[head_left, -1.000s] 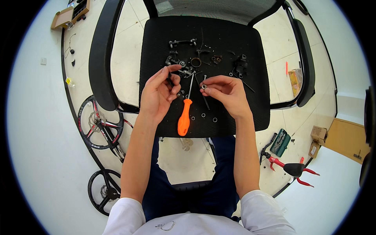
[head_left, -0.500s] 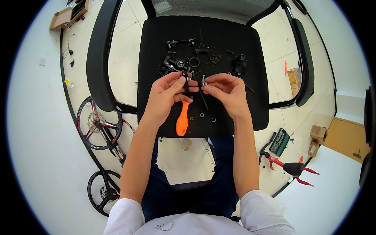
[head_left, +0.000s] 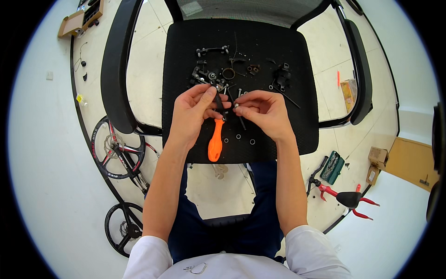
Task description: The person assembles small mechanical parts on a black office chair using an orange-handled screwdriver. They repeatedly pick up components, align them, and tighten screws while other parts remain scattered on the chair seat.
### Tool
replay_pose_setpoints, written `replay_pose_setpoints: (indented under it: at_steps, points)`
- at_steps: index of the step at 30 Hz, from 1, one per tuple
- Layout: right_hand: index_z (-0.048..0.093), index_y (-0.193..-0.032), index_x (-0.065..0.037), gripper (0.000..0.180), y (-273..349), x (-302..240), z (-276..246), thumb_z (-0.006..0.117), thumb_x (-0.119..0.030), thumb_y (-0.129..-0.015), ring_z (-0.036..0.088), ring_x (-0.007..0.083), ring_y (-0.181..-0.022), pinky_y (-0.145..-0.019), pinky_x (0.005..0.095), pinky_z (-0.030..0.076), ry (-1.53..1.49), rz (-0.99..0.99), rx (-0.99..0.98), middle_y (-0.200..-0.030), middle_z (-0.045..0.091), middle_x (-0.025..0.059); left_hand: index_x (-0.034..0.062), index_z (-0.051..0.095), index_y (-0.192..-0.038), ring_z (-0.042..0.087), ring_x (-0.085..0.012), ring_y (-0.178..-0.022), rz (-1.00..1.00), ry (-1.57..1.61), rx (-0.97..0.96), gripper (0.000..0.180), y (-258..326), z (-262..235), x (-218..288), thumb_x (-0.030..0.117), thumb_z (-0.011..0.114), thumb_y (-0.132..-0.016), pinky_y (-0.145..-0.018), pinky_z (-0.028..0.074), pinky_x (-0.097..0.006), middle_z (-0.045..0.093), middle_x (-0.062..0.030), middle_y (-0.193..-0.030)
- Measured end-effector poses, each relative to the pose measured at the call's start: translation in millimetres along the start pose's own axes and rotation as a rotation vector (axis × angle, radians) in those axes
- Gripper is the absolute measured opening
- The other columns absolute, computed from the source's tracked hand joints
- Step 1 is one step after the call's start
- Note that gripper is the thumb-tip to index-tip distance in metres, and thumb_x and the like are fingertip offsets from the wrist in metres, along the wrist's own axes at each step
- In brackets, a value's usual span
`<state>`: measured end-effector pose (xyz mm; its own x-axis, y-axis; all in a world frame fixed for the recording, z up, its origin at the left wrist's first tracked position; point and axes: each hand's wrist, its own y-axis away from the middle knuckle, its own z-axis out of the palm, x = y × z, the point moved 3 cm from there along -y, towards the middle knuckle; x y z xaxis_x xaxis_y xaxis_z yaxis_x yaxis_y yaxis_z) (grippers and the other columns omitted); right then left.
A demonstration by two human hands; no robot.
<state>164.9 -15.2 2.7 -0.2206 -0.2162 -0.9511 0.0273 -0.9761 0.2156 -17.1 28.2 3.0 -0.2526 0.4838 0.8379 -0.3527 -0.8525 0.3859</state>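
Note:
My left hand (head_left: 189,111) grips a slim black part (head_left: 219,99) between thumb and fingers, above the front half of a black chair seat (head_left: 278,135). To its right, my right hand (head_left: 268,110) pinches a small silvery metal piece (head_left: 236,106) at its fingertips; its exact kind is too small to tell. Under my left fingers lies an orange-handled tool (head_left: 215,144), its tip end partly hidden. Small round rings (head_left: 252,142) rest beside the handle. Beyond my hands are black mechanical parts (head_left: 200,73), a brownish ring (head_left: 228,73) and a black block-like part (head_left: 282,76).
Armrests (head_left: 114,69) flank the seat on both sides. On the floor at left are spoked wheels (head_left: 121,228). A green case (head_left: 332,167), a red fork-shaped frame piece (head_left: 327,190) and cardboard boxes (head_left: 378,157) lie at right.
Both hands have shifted slightly left. My right fingertips have come a little lower, with the small metal piece still pinched. The black part in my left hand is tilted more.

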Motion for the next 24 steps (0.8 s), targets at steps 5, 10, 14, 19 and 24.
replay_pose_setpoints:
  at_steps: [5, 10, 14, 19, 24]
  points:
    - [0.069, -0.098, 0.008, 0.019, 1, 2, 10, 0.070, 0.006, -0.079, 0.071, 0.0158, -0.080, -0.075, 0.0237, 0.057, 0.064, 0.034, -0.053, -0.088, 0.072, 0.0139, -0.0007, 0.059, -0.110, 0.071, -0.0203, -0.086, 0.041, 0.042, 0.010, 0.022, -1, 1, -1, 0.017, 0.059, -0.098, -0.065, 0.056, -0.024, 0.070, -0.0165, -0.098]
    - [0.070, -0.097, 0.008, 0.018, 1, 3, 13, 0.072, 0.003, -0.080, 0.071, 0.0152, -0.079, -0.073, 0.0234, 0.058, 0.030, 0.051, -0.015, -0.088, 0.072, 0.0137, -0.0014, 0.060, -0.111, 0.070, -0.0211, -0.087, 0.059, 0.072, 0.026, 0.022, 0, 2, -3, 0.016, 0.059, -0.098, -0.067, 0.057, -0.027, 0.069, -0.0158, -0.097]
    - [0.070, -0.095, 0.008, 0.017, -1, 5, 19, 0.074, 0.000, -0.080, 0.070, 0.0140, -0.077, -0.070, 0.0233, 0.057, 0.076, 0.044, 0.020, -0.087, 0.072, 0.0128, -0.0017, 0.059, -0.112, 0.070, -0.0226, -0.089, 0.086, 0.128, 0.034, 0.022, 0, 3, -5, 0.015, 0.058, -0.098, -0.069, 0.057, -0.028, 0.069, -0.0157, -0.099]
    - [0.071, -0.093, 0.008, 0.017, 1, 3, 22, 0.075, -0.001, -0.080, 0.070, 0.0129, -0.074, -0.069, 0.0232, 0.057, 0.209, 0.052, 0.049, -0.085, 0.071, 0.0115, 0.0002, 0.059, -0.111, 0.070, -0.0239, -0.091, 0.090, 0.228, 0.021, 0.020, -1, 2, -9, 0.016, 0.058, -0.099, -0.071, 0.057, -0.027, 0.068, -0.0155, -0.099]
    - [0.070, -0.094, 0.008, 0.016, 4, -3, 16, 0.072, 0.002, -0.079, 0.070, 0.0131, -0.075, -0.070, 0.0226, 0.057, 0.097, -0.081, 0.003, -0.082, 0.071, 0.0106, 0.0027, 0.062, -0.109, 0.070, -0.0234, -0.092, 0.067, 0.331, -0.041, 0.018, -3, 0, -10, 0.017, 0.057, -0.099, -0.072, 0.057, -0.026, 0.069, -0.0145, -0.100]
